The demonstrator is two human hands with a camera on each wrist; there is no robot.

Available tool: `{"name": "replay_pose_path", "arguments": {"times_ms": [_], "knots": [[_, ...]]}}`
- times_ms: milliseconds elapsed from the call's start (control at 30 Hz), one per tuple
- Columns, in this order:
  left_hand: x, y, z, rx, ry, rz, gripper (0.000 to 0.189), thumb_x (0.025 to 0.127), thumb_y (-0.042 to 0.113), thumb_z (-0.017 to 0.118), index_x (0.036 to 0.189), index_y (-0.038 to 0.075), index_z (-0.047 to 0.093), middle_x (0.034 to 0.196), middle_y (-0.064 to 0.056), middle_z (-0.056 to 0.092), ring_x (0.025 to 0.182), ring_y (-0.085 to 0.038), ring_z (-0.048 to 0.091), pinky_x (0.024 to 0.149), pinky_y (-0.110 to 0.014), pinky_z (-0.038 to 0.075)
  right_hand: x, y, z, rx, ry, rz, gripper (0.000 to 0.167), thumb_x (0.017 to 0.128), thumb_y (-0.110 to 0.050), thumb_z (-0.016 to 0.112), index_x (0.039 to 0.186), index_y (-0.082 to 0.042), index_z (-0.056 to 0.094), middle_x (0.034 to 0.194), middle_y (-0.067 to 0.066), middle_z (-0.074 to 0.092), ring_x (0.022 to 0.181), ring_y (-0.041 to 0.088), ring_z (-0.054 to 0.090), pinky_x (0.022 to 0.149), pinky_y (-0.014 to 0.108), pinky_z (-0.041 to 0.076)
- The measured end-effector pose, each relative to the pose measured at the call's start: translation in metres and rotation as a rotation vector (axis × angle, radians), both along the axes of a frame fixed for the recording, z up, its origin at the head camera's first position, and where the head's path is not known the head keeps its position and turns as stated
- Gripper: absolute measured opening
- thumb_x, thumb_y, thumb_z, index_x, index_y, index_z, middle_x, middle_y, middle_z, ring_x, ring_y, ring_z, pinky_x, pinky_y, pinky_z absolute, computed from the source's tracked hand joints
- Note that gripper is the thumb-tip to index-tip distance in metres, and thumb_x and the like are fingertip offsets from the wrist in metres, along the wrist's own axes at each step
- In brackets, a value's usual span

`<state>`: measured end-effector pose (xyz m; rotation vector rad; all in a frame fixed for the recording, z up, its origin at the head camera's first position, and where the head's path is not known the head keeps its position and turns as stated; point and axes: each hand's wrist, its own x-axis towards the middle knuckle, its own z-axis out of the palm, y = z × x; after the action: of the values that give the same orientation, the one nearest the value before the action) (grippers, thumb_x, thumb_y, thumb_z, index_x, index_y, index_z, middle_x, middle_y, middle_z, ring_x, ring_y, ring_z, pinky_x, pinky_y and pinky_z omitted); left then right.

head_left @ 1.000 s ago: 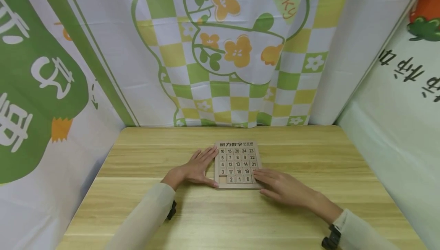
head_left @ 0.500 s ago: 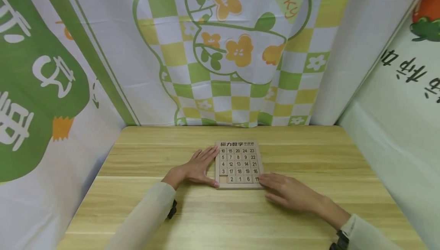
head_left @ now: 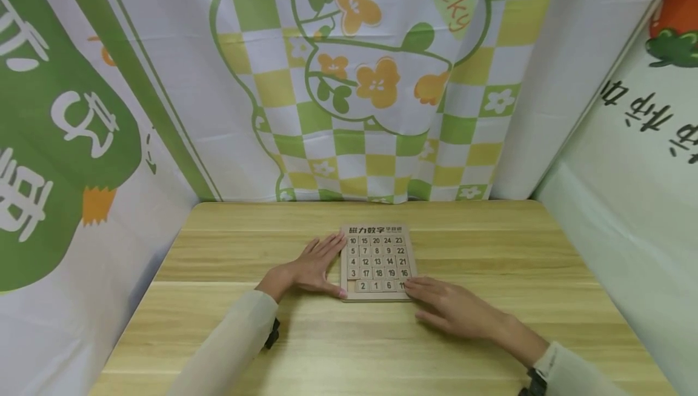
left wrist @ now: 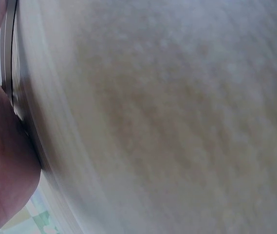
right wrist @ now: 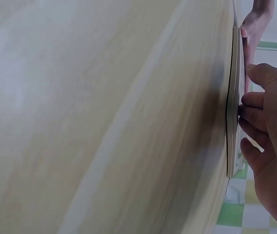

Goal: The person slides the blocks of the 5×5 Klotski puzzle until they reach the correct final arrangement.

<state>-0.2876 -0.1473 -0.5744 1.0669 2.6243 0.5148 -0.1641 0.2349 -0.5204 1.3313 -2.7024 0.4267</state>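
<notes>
A wooden number sliding puzzle [head_left: 382, 231] lies flat on the table, its square number tiles set in rows under a printed title. Along its left edge rests my left hand [head_left: 309, 272], fingers spread toward the upper side and thumb at the lower left corner. My right hand [head_left: 455, 306] reaches in from the right, with fingertips on the tile marked 11 [head_left: 400, 286] in the bottom row. At that row's left end shows a narrow gap. In the right wrist view, the fingers [right wrist: 255, 117] bend lightly over the board's edge [right wrist: 232, 97].
The light wood table [head_left: 349, 347] extends around the board on all sides. Behind it hangs a green and yellow checked curtain [head_left: 376, 141], with printed white cloths [head_left: 616, 214] at both sides. Each wrist wears a black strap device [head_left: 271, 334].
The bottom row of tiles has slid left, narrowing the gap at its left end. My right hand drew back off the tiles, then moved left onto the 11 tile. My left hand stays put.
</notes>
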Motion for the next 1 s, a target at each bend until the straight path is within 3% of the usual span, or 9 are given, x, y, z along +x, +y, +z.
{"name": "replay_pose_path", "arguments": {"times_ms": [200, 467, 1000], "knots": [[0.002, 0.0, 0.003, 0.001, -0.013, 0.008, 0.143, 0.072, 0.097, 0.061, 0.172, 0.017, -0.004, 0.178, -0.004, -0.01, 0.164, -0.025, -0.008, 0.13, -0.054, -0.009, 0.001, -0.014, 0.001, 0.001, -0.051, 0.003, 0.056, 0.105, -0.035, 0.067, 0.15, -0.003, 0.058, 0.157, 0.015, 0.054, 0.144, 0.035, 0.054, 0.115, 0.054, 0.047], [0.003, 0.0, 0.007, 0.0, -0.018, 0.01, 0.143, 0.072, 0.094, 0.064, 0.172, 0.017, -0.003, 0.178, -0.003, -0.01, 0.164, -0.025, -0.008, 0.13, -0.055, -0.009, 0.001, -0.018, -0.003, -0.022, -0.016, 0.005, 0.056, 0.104, -0.034, 0.069, 0.148, -0.001, 0.059, 0.155, 0.017, 0.056, 0.141, 0.037, 0.055, 0.113, 0.056, 0.048], [0.004, 0.001, 0.006, -0.003, -0.011, 0.012, 0.143, 0.072, 0.097, 0.061, 0.172, 0.017, -0.002, 0.178, -0.004, -0.009, 0.165, -0.026, -0.007, 0.13, -0.055, -0.008, -0.008, -0.012, 0.0, -0.015, -0.033, -0.009, 0.059, 0.103, -0.037, 0.07, 0.151, -0.004, 0.057, 0.157, 0.015, 0.055, 0.142, 0.036, 0.055, 0.114, 0.053, 0.048]]}}
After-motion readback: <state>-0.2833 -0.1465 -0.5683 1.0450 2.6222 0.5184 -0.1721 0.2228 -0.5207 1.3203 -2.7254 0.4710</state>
